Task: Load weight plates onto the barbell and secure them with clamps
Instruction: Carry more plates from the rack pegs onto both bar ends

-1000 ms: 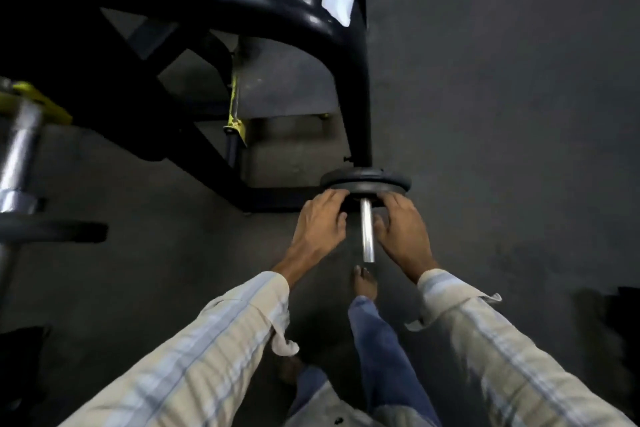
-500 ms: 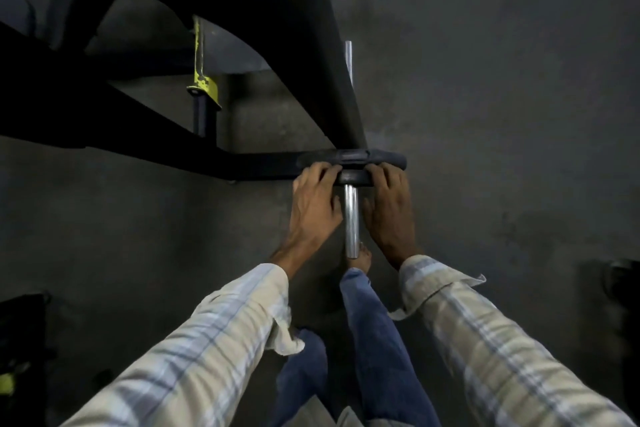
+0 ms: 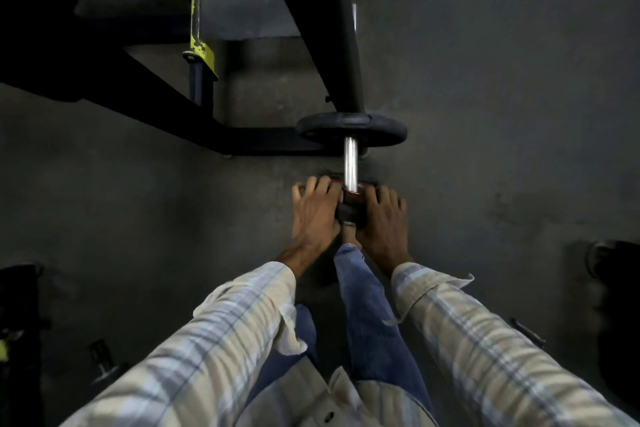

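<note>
A black weight plate (image 3: 377, 130) sits far up the chrome barbell sleeve (image 3: 350, 163), against the black rack upright (image 3: 341, 45). At the sleeve's near end a dark, reddish-tinged piece (image 3: 350, 208) surrounds the bar; blur hides whether it is a clamp or a small plate. My left hand (image 3: 313, 211) grips its left side and my right hand (image 3: 381, 218) grips its right side, fingers bent over its far edge.
The black rack frame (image 3: 145, 104) with a yellow-green bracket (image 3: 201, 52) fills the upper left. Dark gear (image 3: 609, 263) lies on the grey floor at right, and more dark gear (image 3: 17, 305) at far left. My blue-trousered leg (image 3: 363, 305) is under the bar's end.
Both hands have left the black plate and come back toward me along the sleeve to its near end, where they now hold the dark piece. The plate stays pushed in.
</note>
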